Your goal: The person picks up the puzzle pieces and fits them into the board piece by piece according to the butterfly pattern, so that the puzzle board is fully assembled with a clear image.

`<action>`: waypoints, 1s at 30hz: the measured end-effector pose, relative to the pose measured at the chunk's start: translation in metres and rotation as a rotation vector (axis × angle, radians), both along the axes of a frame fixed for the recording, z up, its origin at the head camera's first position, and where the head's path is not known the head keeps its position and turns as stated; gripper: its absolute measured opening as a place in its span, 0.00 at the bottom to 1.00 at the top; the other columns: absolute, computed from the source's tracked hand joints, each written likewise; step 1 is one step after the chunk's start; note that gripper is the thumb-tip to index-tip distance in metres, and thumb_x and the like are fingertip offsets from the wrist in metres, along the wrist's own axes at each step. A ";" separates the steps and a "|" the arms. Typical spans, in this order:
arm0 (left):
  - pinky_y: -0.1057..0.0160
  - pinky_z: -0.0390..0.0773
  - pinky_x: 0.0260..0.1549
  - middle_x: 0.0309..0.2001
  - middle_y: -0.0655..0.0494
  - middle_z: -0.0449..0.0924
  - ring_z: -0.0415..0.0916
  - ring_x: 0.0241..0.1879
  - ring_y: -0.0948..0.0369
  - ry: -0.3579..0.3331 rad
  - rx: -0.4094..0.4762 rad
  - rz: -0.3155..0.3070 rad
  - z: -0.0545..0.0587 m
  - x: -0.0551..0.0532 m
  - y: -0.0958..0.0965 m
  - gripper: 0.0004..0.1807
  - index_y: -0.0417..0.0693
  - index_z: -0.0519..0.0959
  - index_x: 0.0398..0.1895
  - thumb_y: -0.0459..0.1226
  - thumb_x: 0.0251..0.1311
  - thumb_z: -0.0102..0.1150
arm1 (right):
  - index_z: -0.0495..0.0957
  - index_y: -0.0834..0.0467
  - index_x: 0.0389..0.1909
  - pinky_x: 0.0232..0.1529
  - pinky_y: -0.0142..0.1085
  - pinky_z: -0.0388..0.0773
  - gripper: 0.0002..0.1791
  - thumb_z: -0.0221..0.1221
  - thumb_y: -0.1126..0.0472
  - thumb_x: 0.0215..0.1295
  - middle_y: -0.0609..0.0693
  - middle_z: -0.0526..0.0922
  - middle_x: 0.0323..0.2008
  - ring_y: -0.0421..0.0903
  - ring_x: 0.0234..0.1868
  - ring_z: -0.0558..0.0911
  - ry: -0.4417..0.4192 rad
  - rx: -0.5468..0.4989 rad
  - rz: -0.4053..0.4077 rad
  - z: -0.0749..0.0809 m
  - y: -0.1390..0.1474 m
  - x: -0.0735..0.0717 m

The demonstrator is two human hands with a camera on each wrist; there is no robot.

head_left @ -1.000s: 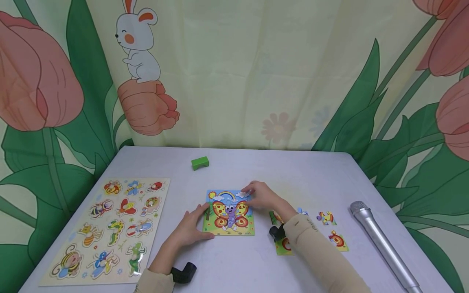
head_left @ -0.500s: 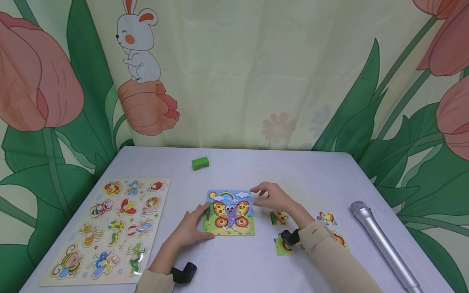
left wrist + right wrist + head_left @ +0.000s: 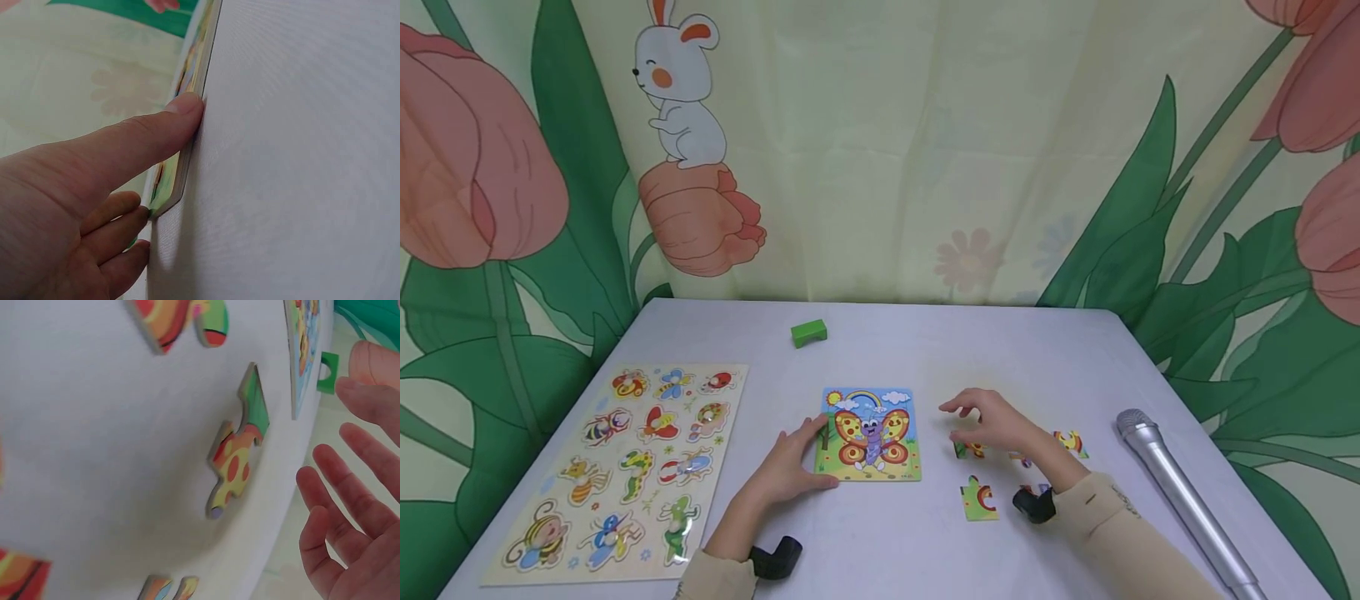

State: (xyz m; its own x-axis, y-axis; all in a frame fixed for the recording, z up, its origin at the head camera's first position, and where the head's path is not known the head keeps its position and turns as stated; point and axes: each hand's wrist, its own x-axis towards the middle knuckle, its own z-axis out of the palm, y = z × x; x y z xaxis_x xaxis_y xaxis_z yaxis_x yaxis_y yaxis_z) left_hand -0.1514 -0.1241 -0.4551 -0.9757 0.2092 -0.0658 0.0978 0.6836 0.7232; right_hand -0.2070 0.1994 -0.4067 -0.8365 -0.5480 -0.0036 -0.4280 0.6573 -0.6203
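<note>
A square butterfly jigsaw puzzle (image 3: 872,450) lies at the middle of the table, its picture whole. My left hand (image 3: 786,471) rests at its lower left corner, thumb along the near edge and index finger along the left side. In the left wrist view, the straight thumb (image 3: 156,131) touches the board's edge. My right hand (image 3: 1000,419) is to the right of the puzzle, holding nothing, fingers loosely bent. It hovers over loose jigsaw pieces, partly covering them. Among these are a green-and-red piece (image 3: 977,500) and, in the right wrist view, a yellow piece with orange spots (image 3: 232,465).
On the left lies a large board of cartoon insects (image 3: 576,467). A small green arched block (image 3: 808,333) stands beyond the puzzle. The silver microphone (image 3: 1187,504) lies along the right side. Another loose puzzle piece (image 3: 1072,442) sits past the right forearm. A printed curtain (image 3: 865,150) hangs behind the table.
My right hand has left the puzzle's upper right corner and moved right and toward me, over the loose pieces. The left hand and puzzle have stayed in place.
</note>
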 end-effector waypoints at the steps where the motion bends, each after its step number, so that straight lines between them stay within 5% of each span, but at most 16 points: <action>1: 0.44 0.39 0.65 0.66 0.42 0.58 0.48 0.67 0.46 -0.001 0.001 0.001 0.000 0.000 0.000 0.50 0.45 0.59 0.67 0.43 0.38 0.74 | 0.78 0.62 0.48 0.36 0.38 0.77 0.21 0.66 0.62 0.51 0.54 0.80 0.43 0.52 0.43 0.76 -0.003 0.008 -0.007 -0.001 0.002 0.001; 21: 0.44 0.40 0.65 0.66 0.42 0.58 0.48 0.67 0.46 -0.011 -0.011 -0.001 0.001 -0.001 0.000 0.50 0.46 0.59 0.67 0.44 0.39 0.73 | 0.80 0.59 0.46 0.42 0.39 0.76 0.23 0.70 0.62 0.45 0.46 0.78 0.40 0.44 0.39 0.74 0.012 0.166 -0.055 -0.010 0.026 0.015; 30: 0.42 0.40 0.65 0.66 0.40 0.58 0.48 0.67 0.44 -0.006 -0.011 0.003 0.000 -0.001 -0.001 0.50 0.46 0.60 0.67 0.44 0.36 0.74 | 0.80 0.61 0.44 0.34 0.33 0.74 0.22 0.69 0.66 0.44 0.46 0.78 0.36 0.43 0.34 0.73 0.074 0.182 0.001 -0.011 0.029 0.016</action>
State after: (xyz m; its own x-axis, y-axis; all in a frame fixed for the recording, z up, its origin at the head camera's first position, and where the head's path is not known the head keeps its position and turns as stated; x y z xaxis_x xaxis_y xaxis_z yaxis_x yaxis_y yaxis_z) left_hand -0.1526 -0.1254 -0.4552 -0.9759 0.2054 -0.0739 0.0913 0.6917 0.7164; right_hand -0.1907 0.2281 -0.4182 -0.8377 -0.5445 -0.0409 -0.4686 0.7554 -0.4581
